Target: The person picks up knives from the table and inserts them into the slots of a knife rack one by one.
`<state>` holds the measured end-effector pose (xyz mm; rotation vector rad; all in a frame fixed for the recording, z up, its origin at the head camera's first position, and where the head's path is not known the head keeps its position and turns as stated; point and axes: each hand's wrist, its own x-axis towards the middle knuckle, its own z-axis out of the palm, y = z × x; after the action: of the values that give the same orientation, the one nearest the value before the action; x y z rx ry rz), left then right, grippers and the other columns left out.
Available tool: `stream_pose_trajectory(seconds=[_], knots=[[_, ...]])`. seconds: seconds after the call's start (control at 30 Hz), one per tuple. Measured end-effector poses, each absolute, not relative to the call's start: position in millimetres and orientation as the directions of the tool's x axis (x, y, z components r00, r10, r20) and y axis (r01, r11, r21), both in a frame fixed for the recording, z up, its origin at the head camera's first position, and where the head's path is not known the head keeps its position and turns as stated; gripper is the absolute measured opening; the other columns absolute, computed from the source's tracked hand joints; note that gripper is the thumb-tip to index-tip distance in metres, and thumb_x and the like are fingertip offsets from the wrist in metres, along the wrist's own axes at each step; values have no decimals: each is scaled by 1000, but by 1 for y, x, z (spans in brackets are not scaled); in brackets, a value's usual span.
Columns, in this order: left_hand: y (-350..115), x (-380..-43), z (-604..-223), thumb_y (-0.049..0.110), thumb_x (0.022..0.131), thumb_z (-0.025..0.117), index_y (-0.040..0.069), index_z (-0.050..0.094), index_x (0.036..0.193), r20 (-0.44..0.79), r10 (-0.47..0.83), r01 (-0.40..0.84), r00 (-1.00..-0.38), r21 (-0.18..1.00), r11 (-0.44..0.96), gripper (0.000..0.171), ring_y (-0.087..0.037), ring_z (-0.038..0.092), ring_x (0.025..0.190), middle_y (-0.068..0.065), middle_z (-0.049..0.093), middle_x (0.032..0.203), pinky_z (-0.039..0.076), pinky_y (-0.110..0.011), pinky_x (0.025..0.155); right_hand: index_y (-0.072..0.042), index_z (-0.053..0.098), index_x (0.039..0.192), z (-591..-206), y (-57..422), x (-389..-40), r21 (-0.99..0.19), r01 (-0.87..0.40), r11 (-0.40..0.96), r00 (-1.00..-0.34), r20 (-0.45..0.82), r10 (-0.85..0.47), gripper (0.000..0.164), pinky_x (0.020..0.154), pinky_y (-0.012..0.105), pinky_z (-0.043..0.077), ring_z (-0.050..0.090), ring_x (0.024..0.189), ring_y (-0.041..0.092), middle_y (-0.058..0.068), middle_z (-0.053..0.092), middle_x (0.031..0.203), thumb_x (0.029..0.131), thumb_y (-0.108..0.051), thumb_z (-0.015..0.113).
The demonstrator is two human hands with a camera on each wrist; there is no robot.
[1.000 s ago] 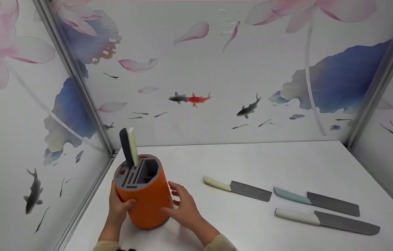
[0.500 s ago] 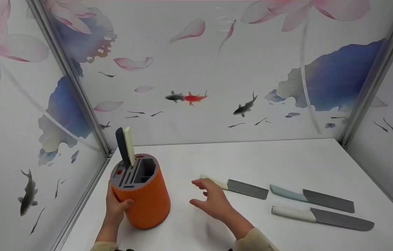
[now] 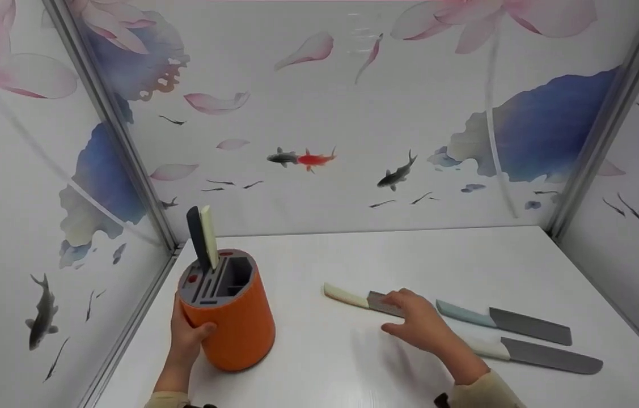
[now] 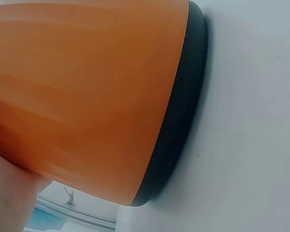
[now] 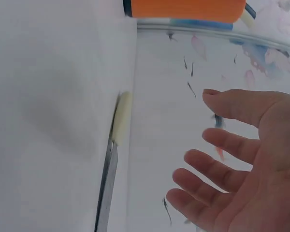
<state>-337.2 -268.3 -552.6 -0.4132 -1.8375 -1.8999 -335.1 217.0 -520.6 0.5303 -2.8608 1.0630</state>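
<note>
An orange knife block (image 3: 242, 334) with a grey slotted top stands upright at the left of the table. My left hand (image 3: 186, 340) holds its side, thumb across the front; the other fingers are mostly hidden behind it. A dark knife handle (image 3: 197, 235) and a pale yellow one (image 3: 209, 235) stick up from its slots. To the right, my right hand (image 3: 421, 323) hovers with fingers spread and nothing in them, partly covering the blade of the pale yellow-handled kitchen knife (image 3: 346, 294). In the right wrist view, this knife (image 5: 122, 118) lies apart from the fingers.
A blue-handled kitchen knife (image 3: 529, 325) and a white-handled one (image 3: 554, 357) lie flat at the right of the white table (image 3: 296, 260). Printed wall panels (image 3: 308, 124) enclose the back and both sides.
My right hand has left the knife block and moved right, over the yellow-handled knife's blade. My left hand keeps its hold on the block. The view has shifted slightly.
</note>
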Motion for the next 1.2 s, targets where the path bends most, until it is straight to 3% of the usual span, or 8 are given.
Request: stream_pose_trajectory(seconds=[0.2, 0.37, 0.5, 0.87, 1.0, 1.2], knots=[[-269, -338, -553, 25, 76, 97, 13, 35, 164, 533, -111, 537, -839, 844, -7, 108, -10, 59, 127, 5, 60, 144, 51, -17, 107, -9, 71, 127, -511, 259, -340, -585, -223, 780, -947, -59, -315, 49, 100, 53, 56, 68, 115, 28, 8, 73, 123, 82, -9, 90], [-268, -338, -554, 24, 78, 96, 14, 35, 163, 533, -105, 538, -840, 843, -20, 105, -11, 60, 126, 4, 60, 144, 51, -18, 107, -8, 71, 123, -505, 280, -339, -455, -232, 860, -941, -118, -316, 55, 96, 54, 57, 69, 110, 31, 10, 74, 116, 73, 3, 91], [-268, -337, -554, 23, 79, 95, 15, 35, 163, 524, -113, 528, -844, 849, -9, 104, -11, 60, 125, 5, 61, 144, 52, -17, 106, -7, 71, 117, -507, 290, -341, -371, -228, 900, -938, -164, -305, 49, 90, 52, 57, 67, 101, 30, 12, 72, 108, 73, 7, 86], [-268, -336, -555, 20, 78, 95, 13, 34, 164, 530, -110, 533, -841, 846, 4, 105, -10, 60, 124, 5, 60, 144, 51, -17, 106, -9, 71, 101, -518, 300, -341, -299, -154, 942, -944, -238, -230, 21, 84, 51, 56, 63, 92, 24, 7, 72, 104, 88, -16, 86], [-268, -334, -553, 19, 78, 94, 14, 35, 163, 521, -120, 525, -845, 851, 1, 103, -11, 59, 125, 5, 60, 144, 51, -16, 107, -11, 69, 94, -523, 298, -342, -292, -138, 946, -950, -232, -210, 18, 78, 47, 54, 57, 83, 22, 5, 69, 95, 87, -15, 85], [-268, -337, -557, 25, 73, 98, 16, 39, 160, 542, -138, 548, -829, 837, -5, 105, -8, 59, 122, 8, 61, 140, 51, -16, 104, -11, 66, 82, -530, 297, -337, -301, -204, 932, -956, -144, -255, 17, 68, 40, 50, 52, 72, 19, 0, 64, 79, 84, 1, 77]])
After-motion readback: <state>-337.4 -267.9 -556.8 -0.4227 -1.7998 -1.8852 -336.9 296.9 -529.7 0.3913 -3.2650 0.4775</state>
